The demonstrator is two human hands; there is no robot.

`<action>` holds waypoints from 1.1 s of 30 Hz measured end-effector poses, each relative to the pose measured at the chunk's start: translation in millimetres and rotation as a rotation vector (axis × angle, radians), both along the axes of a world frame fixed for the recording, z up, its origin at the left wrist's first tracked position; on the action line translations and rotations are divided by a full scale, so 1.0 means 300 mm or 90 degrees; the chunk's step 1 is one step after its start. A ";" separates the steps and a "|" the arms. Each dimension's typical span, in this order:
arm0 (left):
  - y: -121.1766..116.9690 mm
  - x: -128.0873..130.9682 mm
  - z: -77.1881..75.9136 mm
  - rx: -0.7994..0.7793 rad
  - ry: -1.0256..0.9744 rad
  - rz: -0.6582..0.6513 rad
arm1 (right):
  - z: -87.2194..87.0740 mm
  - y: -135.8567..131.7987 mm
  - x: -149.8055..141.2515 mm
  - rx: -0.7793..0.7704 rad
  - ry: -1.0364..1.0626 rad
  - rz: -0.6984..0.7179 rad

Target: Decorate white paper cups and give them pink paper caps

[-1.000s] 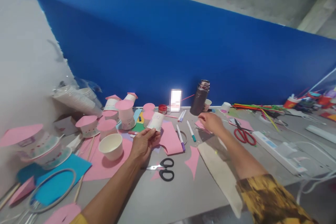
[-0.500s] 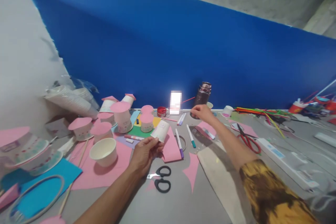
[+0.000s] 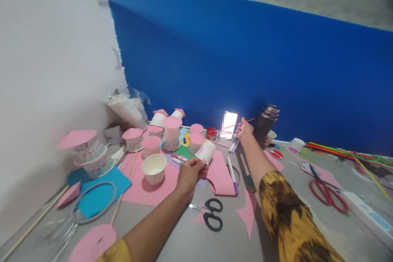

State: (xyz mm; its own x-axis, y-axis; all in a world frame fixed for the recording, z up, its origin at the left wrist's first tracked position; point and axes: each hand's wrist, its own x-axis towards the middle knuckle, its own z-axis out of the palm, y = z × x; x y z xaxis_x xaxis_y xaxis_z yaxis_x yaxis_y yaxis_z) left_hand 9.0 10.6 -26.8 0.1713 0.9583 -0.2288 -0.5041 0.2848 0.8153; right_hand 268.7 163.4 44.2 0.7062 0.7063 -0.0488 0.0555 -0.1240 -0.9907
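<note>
A white paper cup (image 3: 206, 151) with purple drawn marks lies tilted in my left hand (image 3: 193, 172), fingers closed on its near end. At the back, my right hand (image 3: 245, 129) pinches the handle of a thin red paintbrush (image 3: 232, 125). The brush slants in front of a bright, blurred phone (image 3: 229, 126) toward a small jar of red paint (image 3: 211, 133); its tip cannot be made out. A dark thermos (image 3: 266, 125) stands just right of that hand. Black-handled scissors (image 3: 213, 215) rest below my left hand, near pink paper (image 3: 222, 182).
Pink-topped paper cups (image 3: 172, 131) stand at the left, near an open white bowl (image 3: 154, 170). Markers (image 3: 232, 174) lie in the middle. Red-handled scissors (image 3: 328, 194), a power strip (image 3: 368, 217) and coloured pipe cleaners (image 3: 334, 149) are at the right. A blue partition (image 3: 245, 57) closes the back.
The view has turned left, so things sit further right. My right hand has moved from beside the thermos up onto the paintbrush handle. My left hand still holds the paper cup.
</note>
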 end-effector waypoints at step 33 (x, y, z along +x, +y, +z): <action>-0.014 0.004 0.027 0.017 -0.036 -0.006 | 0.057 -0.550 -0.119 0.361 0.026 0.167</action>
